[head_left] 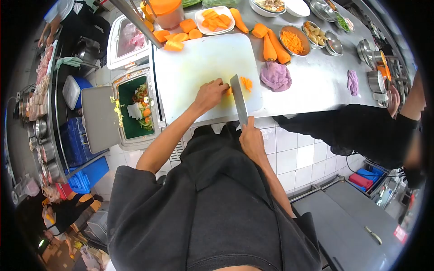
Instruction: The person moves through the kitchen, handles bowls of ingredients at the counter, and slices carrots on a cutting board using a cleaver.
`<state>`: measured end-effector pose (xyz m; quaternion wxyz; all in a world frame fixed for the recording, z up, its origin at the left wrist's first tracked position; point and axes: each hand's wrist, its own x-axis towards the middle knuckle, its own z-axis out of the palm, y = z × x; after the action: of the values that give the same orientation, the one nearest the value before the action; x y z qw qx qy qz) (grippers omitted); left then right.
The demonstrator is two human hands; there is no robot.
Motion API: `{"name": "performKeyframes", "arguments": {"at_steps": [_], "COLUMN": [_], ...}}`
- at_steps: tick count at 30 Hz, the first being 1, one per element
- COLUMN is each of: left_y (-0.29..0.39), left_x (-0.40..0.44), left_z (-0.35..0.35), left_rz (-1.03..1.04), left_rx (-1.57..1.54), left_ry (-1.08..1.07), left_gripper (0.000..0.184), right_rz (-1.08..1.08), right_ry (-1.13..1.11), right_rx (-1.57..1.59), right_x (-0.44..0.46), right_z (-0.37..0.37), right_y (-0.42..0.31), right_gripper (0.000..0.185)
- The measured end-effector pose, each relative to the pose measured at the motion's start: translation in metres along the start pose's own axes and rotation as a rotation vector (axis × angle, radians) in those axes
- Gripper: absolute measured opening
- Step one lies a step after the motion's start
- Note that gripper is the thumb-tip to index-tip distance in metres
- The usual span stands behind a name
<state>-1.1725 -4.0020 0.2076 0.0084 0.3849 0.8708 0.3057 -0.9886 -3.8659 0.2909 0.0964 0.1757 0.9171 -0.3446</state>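
Note:
My right hand [251, 139] is wrapped round the handle of a cleaver [239, 100], whose broad blade points away from me over the white cutting board [190, 67]. Just left of the blade, the curled fingers of my left hand [211, 95] press on a piece of carrot [228, 91], mostly hidden by the fingers. On the blade's right side lies a small heap of cut carrot strips [246, 83]. Chunks of carrot [174, 45] rest at the board's far left corner. A crumpled purple cloth [275, 76] is beside the board on the right.
Whole carrots [270, 47], a bowl of shredded carrot [293, 41] and a plate of carrot pieces [216, 20] stand at the back. A green-lined scrap bin [132, 128] is at left below the counter. Another person in black [361, 131] stands close on the right.

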Motion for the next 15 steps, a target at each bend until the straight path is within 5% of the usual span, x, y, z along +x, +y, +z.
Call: {"name": "performKeyframes", "arguments": {"at_steps": [15], "left_y": [-0.006], "left_x": [0.001], "left_z": [0.002], "left_rz": [0.092], "left_rx": [0.029], "left_ry": [0.014], "left_gripper": [0.008], "right_rz": [0.067], "right_ry": [-0.012], "right_rx": [0.011], "right_x": [-0.004], "right_z": [0.012], "right_y": [-0.008], "right_gripper": [0.024]}}
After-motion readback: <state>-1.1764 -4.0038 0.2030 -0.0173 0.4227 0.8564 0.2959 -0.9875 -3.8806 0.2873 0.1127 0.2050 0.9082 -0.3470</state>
